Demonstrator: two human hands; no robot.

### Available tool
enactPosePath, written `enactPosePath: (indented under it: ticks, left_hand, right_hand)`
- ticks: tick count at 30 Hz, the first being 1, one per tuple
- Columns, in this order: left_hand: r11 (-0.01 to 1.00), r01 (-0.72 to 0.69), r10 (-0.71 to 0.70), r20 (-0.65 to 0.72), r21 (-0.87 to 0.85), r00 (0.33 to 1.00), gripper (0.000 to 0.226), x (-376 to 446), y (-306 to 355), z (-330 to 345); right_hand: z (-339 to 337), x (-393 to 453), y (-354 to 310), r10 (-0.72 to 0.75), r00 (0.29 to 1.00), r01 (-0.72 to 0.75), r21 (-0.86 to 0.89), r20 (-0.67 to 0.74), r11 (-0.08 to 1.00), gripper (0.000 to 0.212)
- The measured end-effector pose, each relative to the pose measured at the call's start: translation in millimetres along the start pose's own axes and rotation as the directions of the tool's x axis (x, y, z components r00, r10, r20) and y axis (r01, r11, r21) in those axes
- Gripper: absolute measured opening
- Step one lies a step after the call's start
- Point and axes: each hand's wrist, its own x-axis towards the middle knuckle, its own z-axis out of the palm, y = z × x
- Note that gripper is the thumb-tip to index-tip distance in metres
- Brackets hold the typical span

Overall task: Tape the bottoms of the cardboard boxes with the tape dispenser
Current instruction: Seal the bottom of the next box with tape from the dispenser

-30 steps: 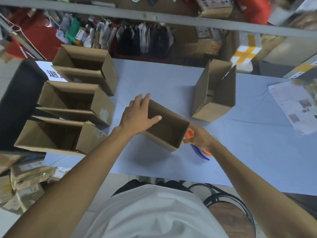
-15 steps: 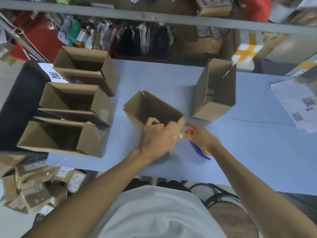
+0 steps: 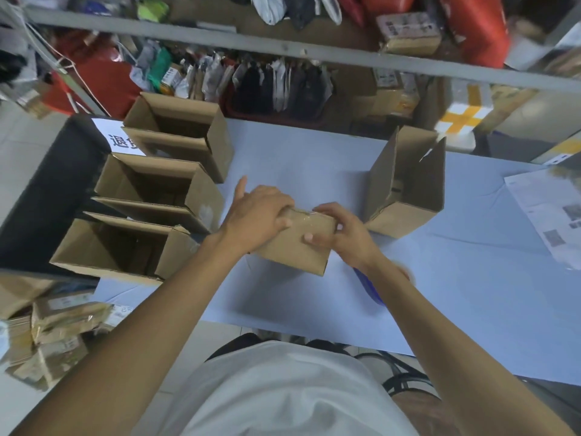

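At the near edge of a blue-covered bench [image 3: 298,158], a person works a small cardboard box [image 3: 295,243] held flat side up between both hands. The left hand [image 3: 257,215] lies over the box's far left corner, its fingers curled down on the cardboard with one finger pointing away; the right hand [image 3: 342,234] grips the right end, thumb on the near face and fingers wrapped over the top edge. A shiny strip, apparently tape, shows along the top between the hands, so the step in hand looks like pressing tape down on the bottom seam. The tape dispenser [image 3: 367,284], only a blue sliver under the right forearm at about 4 o'clock from the box, is in neither hand; the next move probably calls for releasing one hand to fetch it or setting this box aside.

Three open boxes [image 3: 201,202] lie in a row at 9 to 10 o'clock, and another box [image 3: 405,184] stands open at 2 o'clock. Printed sheets [image 3: 547,215] rest at the bench's right end. Beyond, at 12 o'clock, shelving [image 3: 283,51] is crowded with parcels and bags.
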Motion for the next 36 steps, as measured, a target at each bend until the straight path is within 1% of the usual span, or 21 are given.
enactPosePath:
  ticks: [2, 4, 6, 7, 9, 11, 13, 15, 17, 20, 22, 24, 26, 29, 30, 32, 33, 36]
  left_hand:
    - [0.986, 0.021, -0.012, 0.051, -0.166, 0.999, 0.025, -1, -2, 1]
    - [0.959, 0.063, -0.052, 0.047, -0.277, 0.998, 0.024, -3, -7, 1]
    - [0.940, 0.083, -0.068, 0.055, -0.332, 0.996, 0.018, -4, -13, 0]
    - [0.934, 0.085, -0.066, 0.065, -0.347, 0.996, 0.016, -4, -14, -1]
    - [0.935, 0.092, -0.071, 0.071, -0.344, 0.995, 0.021, -4, -14, -2]
    - [0.943, 0.100, -0.095, 0.031, -0.318, 0.995, 0.019, -4, -11, 3]
    - [0.950, 0.091, -0.103, -0.024, -0.299, 0.994, 0.015, -5, -9, 8]
    - [0.940, 0.051, -0.069, -0.043, -0.338, 0.997, 0.012, -6, -13, 7]
    - [0.924, 0.008, -0.028, -0.046, -0.382, 0.999, 0.007, -7, -22, 6]
    - [0.928, 0.025, -0.041, -0.035, -0.371, 0.999, 0.007, -7, -25, 7]
    - [0.926, 0.015, -0.033, -0.042, -0.378, 0.999, 0.007, -8, -26, 7]
    - [0.920, -0.033, 0.023, -0.029, -0.391, 0.999, 0.006, -9, -30, 4]
    - [0.915, -0.067, 0.071, -0.004, -0.398, 0.997, 0.005, -10, -35, 3]
    - [0.911, -0.072, 0.067, -0.025, -0.405, 0.997, 0.004, -8, -34, 4]
    - [0.912, -0.079, 0.071, -0.034, -0.403, 0.997, 0.004, -7, -34, 3]
    - [0.917, -0.097, 0.096, -0.022, -0.386, 0.995, 0.004, -4, -35, 0]
    - [0.923, -0.095, 0.098, -0.012, -0.373, 0.995, 0.004, -3, -37, -1]
    - [0.932, -0.050, 0.041, -0.033, -0.359, 0.999, 0.008, -1, -40, 0]
  right_hand:
    - [5, 4, -5, 0.006, 0.998, -0.002, -0.062, 0.068, 0.998, 0.051]
    - [8, 6, -8, -0.003, 0.997, 0.017, -0.170, 0.079, 0.985, 0.040]
    - [12, 8, -10, 0.011, 0.998, -0.001, -0.178, 0.054, 0.984, 0.031]
    - [14, 8, -10, 0.024, 0.999, -0.019, -0.152, 0.034, 0.988, 0.028]
    - [20, 7, -10, 0.035, 0.999, -0.033, -0.098, 0.016, 0.995, 0.020]
    - [23, 7, -11, 0.032, 0.999, -0.030, -0.109, 0.016, 0.994, 0.014]
    - [21, 11, -14, 0.012, 1.000, -0.009, -0.179, 0.015, 0.984, 0.016]
    - [21, 13, -19, 0.005, 0.999, 0.003, -0.240, 0.035, 0.971, 0.017]
    - [21, 15, -22, -0.005, 0.999, 0.020, -0.295, 0.051, 0.955, 0.016]
    - [21, 16, -26, -0.014, 0.998, 0.033, -0.361, 0.055, 0.932, 0.017]
    - [24, 15, -28, -0.021, 0.996, 0.056, -0.459, 0.081, 0.887, 0.016]
    - [28, 16, -27, -0.053, 0.996, 0.083, -0.508, 0.073, 0.858, 0.016]
    - [31, 16, -22, -0.079, 0.997, 0.081, -0.441, 0.023, 0.894, 0.015]
    - [37, 14, -17, -0.081, 0.997, 0.077, -0.303, 0.000, 0.950, 0.010]
    - [37, 13, -16, -0.091, 0.996, 0.085, -0.243, -0.011, 0.966, 0.012]
    - [36, 10, -16, -0.117, 0.992, 0.108, -0.159, -0.049, 0.981, 0.023]
    - [35, 9, -17, -0.114, 0.991, 0.104, -0.139, -0.067, 0.985, 0.023]
    - [34, 8, -17, -0.079, 0.993, 0.068, -0.123, -0.085, 0.990, 0.014]
